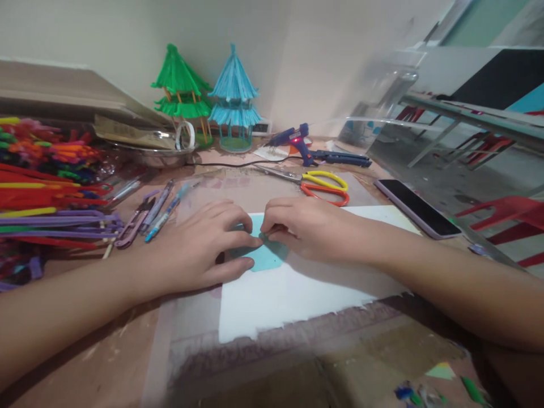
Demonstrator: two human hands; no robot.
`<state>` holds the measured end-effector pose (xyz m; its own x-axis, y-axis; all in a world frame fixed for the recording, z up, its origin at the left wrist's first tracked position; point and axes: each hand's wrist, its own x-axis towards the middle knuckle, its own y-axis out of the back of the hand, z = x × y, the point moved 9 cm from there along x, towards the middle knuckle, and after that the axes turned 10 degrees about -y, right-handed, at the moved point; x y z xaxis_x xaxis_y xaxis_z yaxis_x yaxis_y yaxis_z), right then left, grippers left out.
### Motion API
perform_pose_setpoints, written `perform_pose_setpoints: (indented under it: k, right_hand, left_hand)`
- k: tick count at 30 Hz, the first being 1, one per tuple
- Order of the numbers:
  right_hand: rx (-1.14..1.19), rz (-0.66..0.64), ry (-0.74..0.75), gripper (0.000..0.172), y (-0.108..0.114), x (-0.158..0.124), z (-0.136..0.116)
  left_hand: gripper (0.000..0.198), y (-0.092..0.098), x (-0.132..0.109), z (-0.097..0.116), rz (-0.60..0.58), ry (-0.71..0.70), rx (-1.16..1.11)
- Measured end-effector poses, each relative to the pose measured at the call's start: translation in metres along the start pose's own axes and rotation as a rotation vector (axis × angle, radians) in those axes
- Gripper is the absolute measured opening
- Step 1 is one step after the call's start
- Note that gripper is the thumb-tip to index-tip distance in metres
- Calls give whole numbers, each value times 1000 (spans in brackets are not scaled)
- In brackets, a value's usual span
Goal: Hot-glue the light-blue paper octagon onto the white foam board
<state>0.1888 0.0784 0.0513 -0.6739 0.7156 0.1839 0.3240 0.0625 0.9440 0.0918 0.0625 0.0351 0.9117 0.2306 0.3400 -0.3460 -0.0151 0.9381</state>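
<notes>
A light blue piece of paper [268, 262] lies on a larger white sheet [306, 294] with a ragged near edge. My left hand [216, 241] rests over the blue piece's left side, fingers apart and fingertips on it. From the right, my right hand [297, 226] reaches in with thumb and fingers pinched together at the blue piece. Whatever is between those fingertips is too small or hidden to make out. Both hands nearly meet over the blue paper. Just beyond them lie scissors [325, 186] with yellow and orange handles.
Behind stand a green pavilion model [181, 85], a blue pavilion model [234, 96] and a lit glue gun [295, 139]. Pipe cleaners [51, 198] and pens [164, 212] lie left, near a metal bowl [148, 154]. A phone [416, 207] sits at the table's right edge; scraps lie in front.
</notes>
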Motion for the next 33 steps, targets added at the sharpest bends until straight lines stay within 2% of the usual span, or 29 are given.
perform_pose_setpoints:
  k: [4,7,11,15,20,24,28,33]
  right_hand:
    - [-49,30,-14,14,2,-1,-2]
    - [-29,-1,25,16,1,-2,-6]
    - [-88,-21,-25,14,1,-1,2]
    - [7,14,20,14,3,0,0]
    - [19,-33,28,19,1,1,4]
    - [79,-11,91,17,6,0,3]
    - [98,-71,127,18,3,0,4]
    - [111,-6,146,18,6,0,3]
  left_hand:
    - [28,-1,1,-1,-2,-3,-4]
    - [28,-1,1,-1,-8,-9,0]
    - [28,-1,2,-2,-11,-1,-4]
    - [29,-3,2,-2,-25,-11,4]
    - [31,-2,2,-1,-26,-8,19]
    - [30,-2,3,1,-34,-26,15]
    - [31,-2,3,1,-37,-21,25]
    - [29,-3,2,0,-47,-21,21]
